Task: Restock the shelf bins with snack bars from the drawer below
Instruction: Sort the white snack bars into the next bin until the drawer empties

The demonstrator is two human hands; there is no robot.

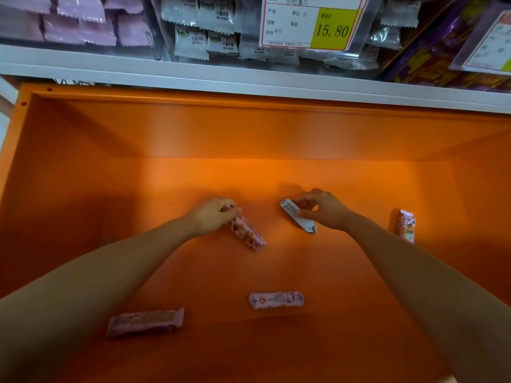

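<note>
Both hands are reached down to the middle of the orange drawer [249, 134] floor. A pink snack bar [247, 232] is gripped at its far end by the curled fingers of the left hand [213, 217], and a silver-white bar [298, 217] is pinched by the right hand [323, 210]. Three more pink ones are left lying loose: a near-middle bar [276, 299] and a near-left bar [145, 322] toward the near edge, plus a right-wall bar [406, 225]. Past the far edge, the shelf bins [250, 26] are seen stuffed with wrapped snacks.
</note>
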